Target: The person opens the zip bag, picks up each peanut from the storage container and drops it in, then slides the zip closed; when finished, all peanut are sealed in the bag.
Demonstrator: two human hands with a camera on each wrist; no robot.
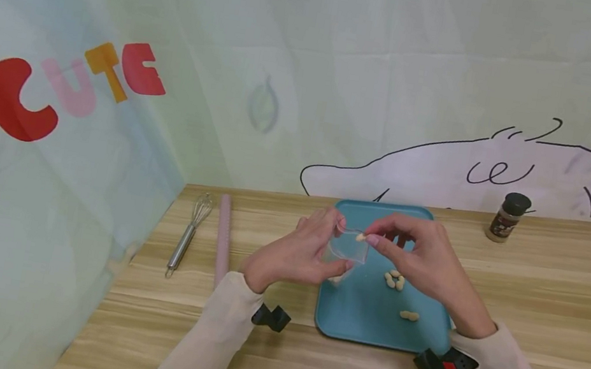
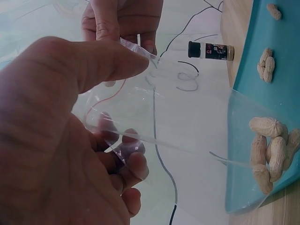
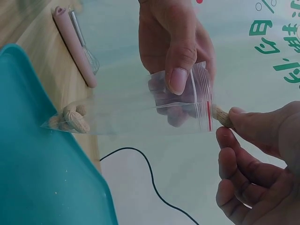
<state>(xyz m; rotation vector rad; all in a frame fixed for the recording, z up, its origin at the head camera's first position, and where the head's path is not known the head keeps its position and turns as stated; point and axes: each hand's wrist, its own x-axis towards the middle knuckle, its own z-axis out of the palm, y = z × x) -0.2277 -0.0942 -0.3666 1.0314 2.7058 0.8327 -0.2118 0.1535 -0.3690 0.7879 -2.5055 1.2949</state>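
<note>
A clear zip bag (image 3: 136,112) hangs from my left hand (image 1: 305,247), whose thumb and fingers grip it near its open mouth. Several peanuts (image 2: 269,152) lie in the bottom of the bag. Between thumb and forefinger my right hand (image 1: 418,252) pinches one peanut (image 3: 221,116), right at the bag's mouth with its red zip line. Below the hands is a blue tray (image 1: 366,325). Three loose peanuts (image 1: 394,280) lie in a cluster on it, and a single peanut (image 1: 409,315) lies closer to its front edge.
Left of the tray, a metal whisk (image 1: 189,235) and a pink rod (image 1: 224,238) lie on the wooden table (image 1: 145,328). A spice jar (image 1: 508,218) with a black lid stands at the back right. A printed cloth (image 1: 294,49) hangs behind and to the left.
</note>
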